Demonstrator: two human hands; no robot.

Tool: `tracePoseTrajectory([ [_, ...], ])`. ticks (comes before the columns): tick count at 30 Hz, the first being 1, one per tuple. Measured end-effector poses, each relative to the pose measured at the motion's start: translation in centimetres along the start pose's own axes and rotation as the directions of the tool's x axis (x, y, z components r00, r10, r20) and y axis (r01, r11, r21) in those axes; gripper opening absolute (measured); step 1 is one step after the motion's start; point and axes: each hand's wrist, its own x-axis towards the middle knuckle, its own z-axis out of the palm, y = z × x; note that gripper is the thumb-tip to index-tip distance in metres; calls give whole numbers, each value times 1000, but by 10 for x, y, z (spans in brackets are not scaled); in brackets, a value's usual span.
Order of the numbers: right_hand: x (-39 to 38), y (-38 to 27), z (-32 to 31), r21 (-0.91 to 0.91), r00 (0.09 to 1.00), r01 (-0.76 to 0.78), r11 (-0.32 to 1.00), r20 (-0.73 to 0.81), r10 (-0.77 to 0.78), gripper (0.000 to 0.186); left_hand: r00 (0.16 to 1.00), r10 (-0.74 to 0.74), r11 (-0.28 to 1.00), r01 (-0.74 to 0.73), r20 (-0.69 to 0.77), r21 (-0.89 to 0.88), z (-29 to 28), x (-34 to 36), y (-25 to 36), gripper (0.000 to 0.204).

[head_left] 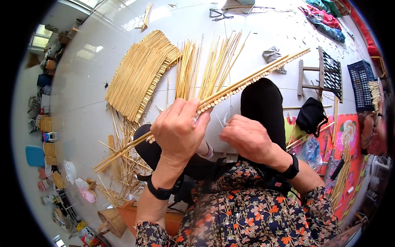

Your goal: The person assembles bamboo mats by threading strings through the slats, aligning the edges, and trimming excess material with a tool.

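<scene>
My left hand (177,127) is wrapped around a long, narrow strip of straw-coloured stalks (255,78), which slants up to the right across my knees. A row of pale, round cut ends lines the strip's lower side. Just right of it, my right hand (247,138) is curled closed and slightly blurred. A thin white thread (221,119) runs between that hand and the strip. Beyond my left hand, bound straw-coloured stalk mats (135,76) lie stacked on the floor. Loose thin stalks (187,68) are spread beside them.
Scattered straw (123,160) lies by my left knee. To the right are a small wooden stool (310,76) with a dark woven seat, a dark crate (360,88), a black bag (311,115) and a pink floral mat (347,127). A grey cloth (272,55) sits ahead.
</scene>
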Motion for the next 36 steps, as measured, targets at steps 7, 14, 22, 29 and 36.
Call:
tracePoseTrajectory([
  [7,-3,31,1,-88,932,-358,930,36,362,12,956,-172,974,201,236,-105,25,12,-33,25],
  [14,10,48,0,260,856,-435,862,-177,486,16,893,-269,905,362,360,-223,34,23,-63,30],
  [22,35,55,34,188,824,-546,816,-56,564,8,823,-322,825,486,468,-287,29,33,-87,33],
  [29,44,62,48,241,721,-676,697,19,693,13,891,-248,887,367,379,-282,30,32,-90,28],
  [36,41,65,54,297,736,-650,700,16,677,13,937,-172,955,234,305,-182,27,31,-89,29],
])
